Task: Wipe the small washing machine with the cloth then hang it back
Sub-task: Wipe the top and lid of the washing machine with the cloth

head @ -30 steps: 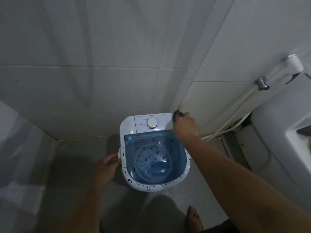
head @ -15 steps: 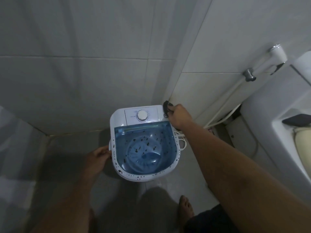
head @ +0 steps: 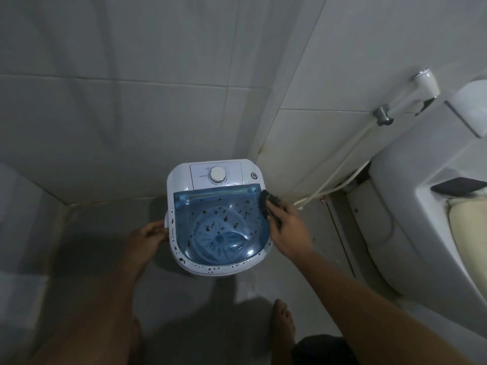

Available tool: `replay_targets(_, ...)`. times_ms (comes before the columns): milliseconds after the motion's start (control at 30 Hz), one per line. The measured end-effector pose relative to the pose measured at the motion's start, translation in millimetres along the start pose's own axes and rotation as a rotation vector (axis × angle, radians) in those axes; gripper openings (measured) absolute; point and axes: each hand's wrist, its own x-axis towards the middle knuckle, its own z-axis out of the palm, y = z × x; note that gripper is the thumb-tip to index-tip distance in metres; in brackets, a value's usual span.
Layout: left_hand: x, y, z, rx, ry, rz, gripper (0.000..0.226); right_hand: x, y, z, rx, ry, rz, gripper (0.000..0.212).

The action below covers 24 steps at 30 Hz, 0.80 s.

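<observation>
While my right hand [head: 286, 227] presses the dark cloth [head: 270, 202] against the right rim of the small washing machine [head: 216, 219], fingers closed over the wad, I judge the wiping step is in hand. The machine stands on the floor in the tiled corner, beside the toilet [head: 421, 219]. My left hand [head: 149, 237] is curled on the machine's left edge, steadying it. Dark specks dot the blue lid [head: 218, 222] and the white front rim, so I judge the next move calls for a sweep along the rim and across the lid, pressure kept even. Hanging comes later; no hook is in view.
</observation>
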Motion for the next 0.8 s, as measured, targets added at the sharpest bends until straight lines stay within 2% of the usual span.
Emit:
replay_targets(133,1.1,1.9,2.7,0.0,0.012,-0.007,0.031,75.6,-20.3,-20.9,-0.021,-0.141,0.08,0.041)
replay_targets(267,0.4,1.6,5.1,-0.017,0.023,-0.026,0.029,100.3,-24.6,-19.6,0.046,-0.144,0.146,0.043)
replay_targets(400,-0.5,1.8,5.0,0.006,0.017,-0.023,0.03,61.1,-7.5,2.1,0.165,-0.091,0.138,0.054)
replay_targets(633,1.1,1.1,4.2,0.041,0.03,-0.02,0.034,-29.7,4.5,31.4,0.295,0.167,0.147,0.045)
replay_targets(800,4.7,-0.5,3.7,0.014,0.006,-0.032,0.035,-100.6,-10.5,51.6,0.307,0.25,0.165,0.047)
